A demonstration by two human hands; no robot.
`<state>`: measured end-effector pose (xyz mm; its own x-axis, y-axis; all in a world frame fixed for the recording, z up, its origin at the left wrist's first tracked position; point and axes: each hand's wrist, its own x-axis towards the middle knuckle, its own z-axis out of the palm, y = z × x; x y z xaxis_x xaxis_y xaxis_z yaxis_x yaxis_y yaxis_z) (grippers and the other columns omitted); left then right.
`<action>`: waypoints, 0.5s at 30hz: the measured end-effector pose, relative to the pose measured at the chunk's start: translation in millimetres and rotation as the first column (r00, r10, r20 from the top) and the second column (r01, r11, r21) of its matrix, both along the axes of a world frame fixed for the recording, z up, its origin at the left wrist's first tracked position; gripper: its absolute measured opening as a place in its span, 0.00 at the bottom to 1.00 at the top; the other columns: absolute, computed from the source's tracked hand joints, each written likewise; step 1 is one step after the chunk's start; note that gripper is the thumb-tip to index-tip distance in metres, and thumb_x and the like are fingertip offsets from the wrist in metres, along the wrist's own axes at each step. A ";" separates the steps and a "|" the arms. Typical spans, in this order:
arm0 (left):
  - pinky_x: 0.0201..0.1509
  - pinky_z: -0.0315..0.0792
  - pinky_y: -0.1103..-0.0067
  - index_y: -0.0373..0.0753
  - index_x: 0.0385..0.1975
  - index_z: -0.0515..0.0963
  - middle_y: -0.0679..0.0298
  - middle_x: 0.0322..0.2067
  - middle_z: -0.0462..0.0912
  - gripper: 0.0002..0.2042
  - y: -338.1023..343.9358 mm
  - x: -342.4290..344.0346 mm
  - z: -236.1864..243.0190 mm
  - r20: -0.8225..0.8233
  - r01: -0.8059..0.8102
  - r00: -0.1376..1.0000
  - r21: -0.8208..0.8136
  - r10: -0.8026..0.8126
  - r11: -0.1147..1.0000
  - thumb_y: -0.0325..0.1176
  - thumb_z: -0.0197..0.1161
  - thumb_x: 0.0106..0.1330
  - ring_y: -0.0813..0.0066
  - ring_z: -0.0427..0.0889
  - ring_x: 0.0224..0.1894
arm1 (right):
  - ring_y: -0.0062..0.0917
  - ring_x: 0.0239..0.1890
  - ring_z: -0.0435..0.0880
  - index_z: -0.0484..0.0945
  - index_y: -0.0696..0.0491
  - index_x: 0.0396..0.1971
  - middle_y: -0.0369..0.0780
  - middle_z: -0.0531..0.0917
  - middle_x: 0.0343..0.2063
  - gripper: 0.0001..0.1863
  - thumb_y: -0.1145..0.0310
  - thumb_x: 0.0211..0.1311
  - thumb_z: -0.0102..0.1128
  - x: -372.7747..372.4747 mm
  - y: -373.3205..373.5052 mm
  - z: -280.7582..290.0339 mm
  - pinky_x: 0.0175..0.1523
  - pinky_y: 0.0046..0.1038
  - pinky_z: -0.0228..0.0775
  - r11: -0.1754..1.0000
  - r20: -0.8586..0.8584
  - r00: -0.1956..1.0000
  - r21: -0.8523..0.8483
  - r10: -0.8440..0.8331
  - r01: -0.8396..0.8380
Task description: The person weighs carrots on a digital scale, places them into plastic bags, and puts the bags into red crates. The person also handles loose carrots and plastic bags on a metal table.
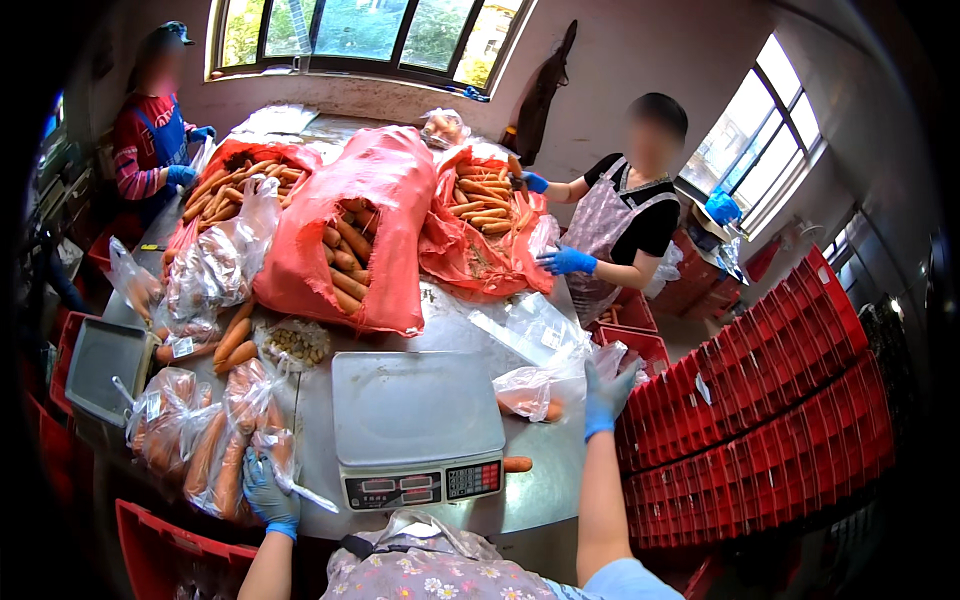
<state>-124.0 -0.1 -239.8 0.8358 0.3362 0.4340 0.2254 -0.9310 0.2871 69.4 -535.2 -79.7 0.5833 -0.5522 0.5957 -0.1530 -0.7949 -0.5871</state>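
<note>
In a blue glove, my left hand (270, 493) is closed on the lower end of a clear bag of carrots (262, 410) at the near left edge of the table. A twisted white bag tail sticks out beside it. More bagged carrots (168, 425) lie close by. My right hand (607, 393), also gloved, is raised with fingers apart at the edge of a clear plastic bag (545, 380) with carrot inside. Between my hands stands a scale (418, 410) with a bare grey platform. A loose carrot (517, 464) pokes out at its right side.
Large red sacks (385, 185) of carrots fill the table's far half. A second scale platform (108, 362) sits at left. Stacked red crates (745, 400) rise at right; another red crate (175, 545) is below left. Co-workers stand at far left (150, 140) and right (640, 200).
</note>
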 end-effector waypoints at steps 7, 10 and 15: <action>0.62 0.57 0.61 0.35 0.52 0.66 0.50 0.58 0.64 0.28 -1.6 5.2 3.0 0.025 0.004 1.000 -0.001 -0.004 1.000 0.35 0.62 0.48 0.48 0.62 0.60 | 0.16 0.14 0.67 0.79 0.55 0.18 0.33 0.75 0.12 0.10 0.65 0.52 0.56 63.1 -58.2 -11.5 0.22 0.22 0.59 0.811 -0.061 0.971 0.564 0.231 -0.157; 0.62 0.57 0.62 0.35 0.52 0.67 0.49 0.59 0.63 0.28 -0.4 1.7 4.5 0.008 -0.015 1.000 0.014 0.015 1.000 0.35 0.63 0.48 0.49 0.62 0.60 | 0.16 0.11 0.67 0.77 0.50 0.17 0.31 0.72 0.11 0.08 0.67 0.52 0.56 65.2 -58.3 -2.7 0.16 0.19 0.59 0.404 0.017 0.945 0.902 0.325 -0.155; 0.63 0.55 0.63 0.36 0.53 0.66 0.50 0.60 0.61 0.30 0.2 -0.7 3.8 -0.021 -0.011 1.000 0.027 0.012 1.000 0.36 0.63 0.46 0.50 0.60 0.61 | 0.13 0.08 0.57 0.76 0.53 0.22 0.29 0.69 0.11 0.12 0.63 0.60 0.53 40.4 -29.1 62.2 0.15 0.16 0.47 0.081 0.368 0.876 0.908 0.313 -0.410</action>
<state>-124.7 0.2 -236.0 0.8410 0.3341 0.4256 0.2418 -0.9357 0.2568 109.8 -564.2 -17.5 0.8889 -0.4260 -0.1681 0.0430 0.4431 -0.8955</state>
